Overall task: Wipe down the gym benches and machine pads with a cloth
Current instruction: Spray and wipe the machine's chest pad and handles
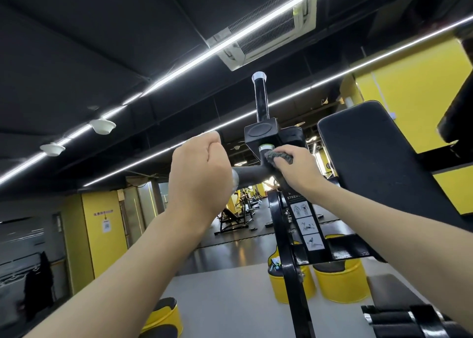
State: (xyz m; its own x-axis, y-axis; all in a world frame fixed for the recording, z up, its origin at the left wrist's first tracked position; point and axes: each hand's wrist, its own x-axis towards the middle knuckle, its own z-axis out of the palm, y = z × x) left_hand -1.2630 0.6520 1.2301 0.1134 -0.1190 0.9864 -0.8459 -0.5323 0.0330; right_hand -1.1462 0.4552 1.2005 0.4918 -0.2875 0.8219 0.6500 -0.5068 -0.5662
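Head view: left grip point(199, 173) is curled round the left end of the black handle point(252, 175), fist closed on it. Right grip point(297, 170) is closed on a grey cloth point(279, 157), which is pressed vs. the handle's bend, just below the black bracket point(261, 132) w/ its upright post point(259, 99). A black back pad point(371, 158) is seen just right of the right grip. Yellow-sided stools point(340, 281) are seen on the floor below.
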